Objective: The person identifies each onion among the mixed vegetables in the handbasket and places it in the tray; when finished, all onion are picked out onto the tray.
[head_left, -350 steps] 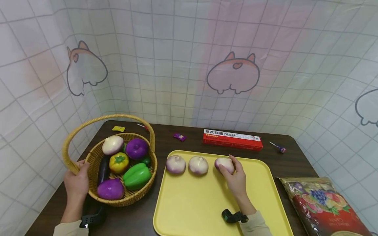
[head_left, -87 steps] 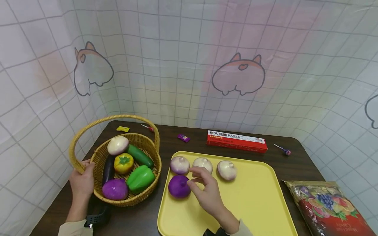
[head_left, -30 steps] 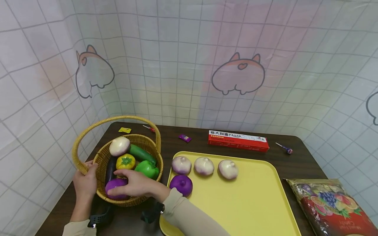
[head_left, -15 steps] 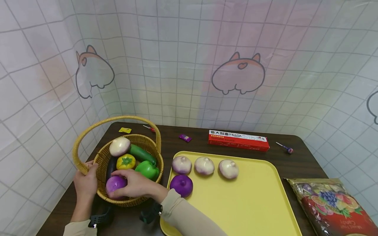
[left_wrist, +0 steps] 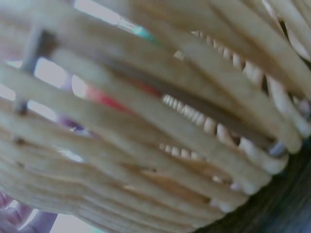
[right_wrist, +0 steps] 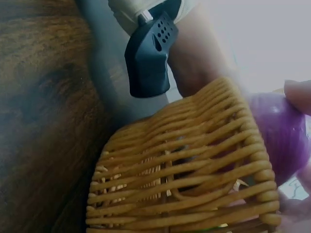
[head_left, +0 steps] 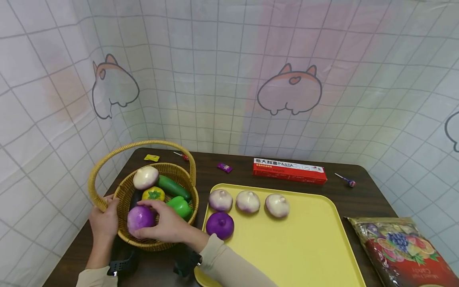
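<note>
Lifting a purple onion out of the wicker basket near the tabletop's left edge is the step in hand: the right hand curls its fingers round it, just above the rim. The left hand seems to grip the basket's handle base, though the wrist view is blurred. Next, I judge, the onion must clear the rim and travel to the yellow tray, beside the purple onion on the tray.

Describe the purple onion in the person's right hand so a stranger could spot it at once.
Look at the wicker basket at the table's left end. At its near rim, the right hand holds the purple onion. The other purple onion lies untouched on the yellow tray.
</note>
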The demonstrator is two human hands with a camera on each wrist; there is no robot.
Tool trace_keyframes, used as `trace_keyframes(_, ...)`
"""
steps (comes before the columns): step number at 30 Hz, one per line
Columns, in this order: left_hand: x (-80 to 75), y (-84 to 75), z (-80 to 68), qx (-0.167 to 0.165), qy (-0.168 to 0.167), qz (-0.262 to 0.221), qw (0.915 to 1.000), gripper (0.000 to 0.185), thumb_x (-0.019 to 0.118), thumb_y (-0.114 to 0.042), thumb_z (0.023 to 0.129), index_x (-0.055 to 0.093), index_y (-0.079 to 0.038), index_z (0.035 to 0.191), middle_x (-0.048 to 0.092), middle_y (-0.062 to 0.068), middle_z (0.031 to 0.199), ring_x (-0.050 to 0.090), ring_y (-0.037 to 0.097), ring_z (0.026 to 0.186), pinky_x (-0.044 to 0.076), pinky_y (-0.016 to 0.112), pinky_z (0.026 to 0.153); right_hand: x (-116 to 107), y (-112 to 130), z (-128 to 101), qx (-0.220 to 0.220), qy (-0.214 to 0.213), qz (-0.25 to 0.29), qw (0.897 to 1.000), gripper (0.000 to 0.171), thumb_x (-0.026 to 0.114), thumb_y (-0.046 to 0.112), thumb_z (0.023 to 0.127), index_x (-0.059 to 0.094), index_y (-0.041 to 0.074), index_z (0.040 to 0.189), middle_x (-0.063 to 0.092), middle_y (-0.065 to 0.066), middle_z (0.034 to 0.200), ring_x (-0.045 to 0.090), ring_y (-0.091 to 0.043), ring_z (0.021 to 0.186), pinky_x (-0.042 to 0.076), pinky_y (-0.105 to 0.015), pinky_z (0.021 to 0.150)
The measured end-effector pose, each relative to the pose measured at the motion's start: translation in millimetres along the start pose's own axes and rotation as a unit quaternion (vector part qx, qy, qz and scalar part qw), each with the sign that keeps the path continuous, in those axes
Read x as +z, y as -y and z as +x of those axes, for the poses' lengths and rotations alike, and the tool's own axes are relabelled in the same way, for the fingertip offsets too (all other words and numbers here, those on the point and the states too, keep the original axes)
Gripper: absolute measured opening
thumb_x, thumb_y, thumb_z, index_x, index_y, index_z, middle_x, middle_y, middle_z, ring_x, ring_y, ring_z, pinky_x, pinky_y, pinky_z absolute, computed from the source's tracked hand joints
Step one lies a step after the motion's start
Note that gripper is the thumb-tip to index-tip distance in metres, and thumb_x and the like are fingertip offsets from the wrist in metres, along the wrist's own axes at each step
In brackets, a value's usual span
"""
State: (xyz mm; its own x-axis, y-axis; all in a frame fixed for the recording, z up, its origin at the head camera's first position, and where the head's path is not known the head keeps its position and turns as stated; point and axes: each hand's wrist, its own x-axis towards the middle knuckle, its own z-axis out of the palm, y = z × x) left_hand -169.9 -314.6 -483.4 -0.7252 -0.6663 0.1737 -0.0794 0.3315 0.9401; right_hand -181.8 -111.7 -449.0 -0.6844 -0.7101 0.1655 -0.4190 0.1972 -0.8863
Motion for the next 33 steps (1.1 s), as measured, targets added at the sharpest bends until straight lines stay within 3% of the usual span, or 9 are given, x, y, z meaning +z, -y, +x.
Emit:
trace_keyframes(6,0.0,-0.7,-0.5,-0.001,0.002,-0.002,1.0000,0.027,0.057,-0.023,0.094,0.056,0.002,0.082,0.058,-0.020,0.088,0.053,0.002,0.074,0.040,0.014,0.060,0,4,-9,-0.028,-0.020,-0.004,0.999,0.074,0.079,0.024,0.079,0.042,0.015,0.142,0.050,0.001,0.138,0.051,0.001,0.113,0.043,-0.015,0.090)
trace_keyframes(13,0.7,-4.1,-1.2,0.005,0.002,0.008,0.9999,0.033,0.056,-0.024,0.096,0.054,0.005,0.079,0.064,0.005,0.107,0.052,-0.002,0.076,0.040,0.014,0.063,-7,11,-29,-0.020,-0.050,0.021,0.998,0.077,0.082,0.024,0.076,0.040,0.016,0.140,0.041,0.002,0.134,0.047,-0.004,0.115,0.044,-0.020,0.091)
trace_keyframes(22,0.2,-4.0,-1.7,0.003,0.007,0.013,0.9999,0.035,0.053,-0.024,0.097,0.053,0.007,0.081,0.062,0.019,0.119,0.050,-0.003,0.078,0.039,0.014,0.062,-22,6,-55,-0.068,-0.076,0.033,0.994,0.075,0.081,0.020,0.077,0.038,0.022,0.138,0.041,0.001,0.135,0.050,-0.007,0.115,0.047,-0.024,0.091)
trace_keyframes(28,0.5,-4.8,-2.3,-0.001,0.007,0.012,0.9999,0.034,0.054,-0.025,0.097,0.052,0.003,0.078,0.062,0.016,0.115,0.051,0.001,0.077,0.040,0.015,0.061,-37,5,-77,-0.034,-0.098,0.061,0.993,0.076,0.084,0.024,0.077,0.039,0.029,0.139,0.050,0.005,0.131,0.057,-0.007,0.110,0.050,-0.025,0.087)
trace_keyframes(33,-0.4,-6.1,-2.2,-0.006,0.003,0.008,0.9999,0.031,0.055,-0.025,0.096,0.052,-0.001,0.077,0.063,0.014,0.113,0.052,0.001,0.077,0.040,0.016,0.061,-49,2,-96,-0.015,-0.128,0.040,0.991,0.078,0.088,0.028,0.071,0.044,0.028,0.135,0.046,0.005,0.129,0.053,-0.011,0.114,0.049,-0.028,0.091)
